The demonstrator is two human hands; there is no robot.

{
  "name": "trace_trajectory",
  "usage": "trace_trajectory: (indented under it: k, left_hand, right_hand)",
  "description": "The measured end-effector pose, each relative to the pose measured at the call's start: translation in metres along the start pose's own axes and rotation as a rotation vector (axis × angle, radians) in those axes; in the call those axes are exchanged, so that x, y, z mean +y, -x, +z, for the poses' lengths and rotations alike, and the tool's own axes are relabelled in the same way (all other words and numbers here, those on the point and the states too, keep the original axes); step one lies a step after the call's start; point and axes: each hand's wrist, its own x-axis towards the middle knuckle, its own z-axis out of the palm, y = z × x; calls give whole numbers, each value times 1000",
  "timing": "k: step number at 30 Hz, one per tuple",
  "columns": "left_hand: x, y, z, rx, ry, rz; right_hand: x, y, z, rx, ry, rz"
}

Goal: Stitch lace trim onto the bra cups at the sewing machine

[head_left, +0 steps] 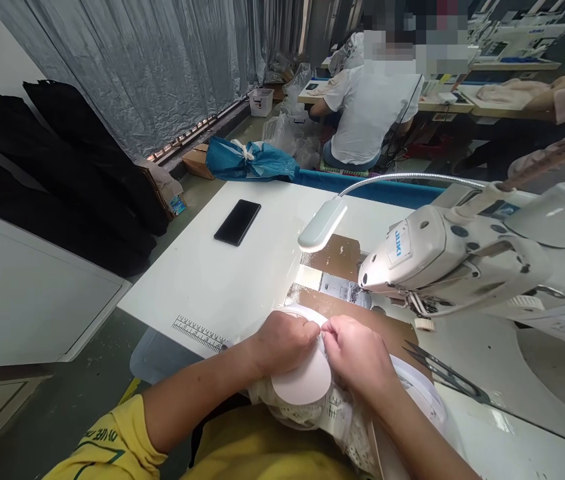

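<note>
Pale pink foam cup [302,383] sits at the near edge of the white table [222,280], half over my lap, with a band of cream lace [307,415] hanging under it. From my remote seat I read its rounded edge as bulging toward me, while its upper edge faces the sewing machine [462,260]. The part I can see is wider than it is deep, so its long axis seems to run left to right along the table edge, though both hands hide much of it.

My left hand [282,340] lies over the cup's upper left, fingers curled shut. My right hand [357,353] covers the upper right, also closed. The fingertips of both meet and pinch the fabric at the cup's top edge, where a white strip [307,312] curves out beyond them.

A pair of snips [442,375] lies just right of my right hand. A lamp head [322,223] hangs above a brown board [342,257], and a black phone [237,222] lies well apart on the far left.
</note>
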Motion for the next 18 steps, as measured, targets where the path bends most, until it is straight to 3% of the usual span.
trace_trajectory:
  k: [8, 18]
  left_hand:
    - [-2, 2, -11, -103, 63, 59]
    - [-4, 3, -21, -150, 129, 59]
  right_hand:
    - [-2, 0, -1, 2, 1, 6]
    - [-1, 0, 0, 9, -8, 9]
